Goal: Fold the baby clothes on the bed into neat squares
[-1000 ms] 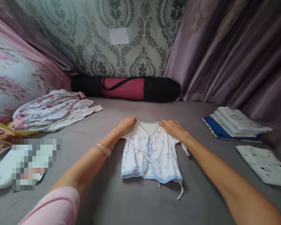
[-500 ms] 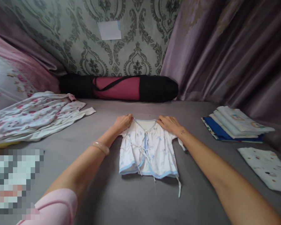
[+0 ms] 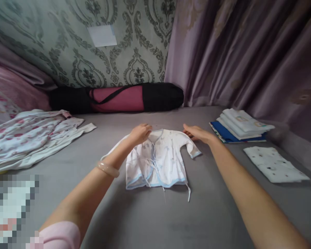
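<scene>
A small white baby shirt (image 3: 168,155) with blue trim, a faint print and tie strings lies front up on the grey sheet. My left hand (image 3: 142,133) is at its left shoulder beside the neckline, fingers curled together; whether cloth is between them is hidden. My left forearm, wearing a pale bangle (image 3: 108,169), covers much of the left sleeve. Just beyond the right sleeve (image 3: 193,149), my right hand (image 3: 197,133) is open, its fingers stretched out towards the shirt's shoulder and apart from the cloth.
Folded cloths (image 3: 245,121) are stacked on a blue item (image 3: 226,133) at right, with a folded spotted cloth (image 3: 274,164) nearer. Printed clothes (image 3: 28,135) lie loosely at left. A black and pink long bag (image 3: 116,98) rests against the wall.
My right hand has let go of the shirt's right shoulder and moved outward; the right sleeve now lies spread. My left hand has shifted in towards the neckline. The view has turned right.
</scene>
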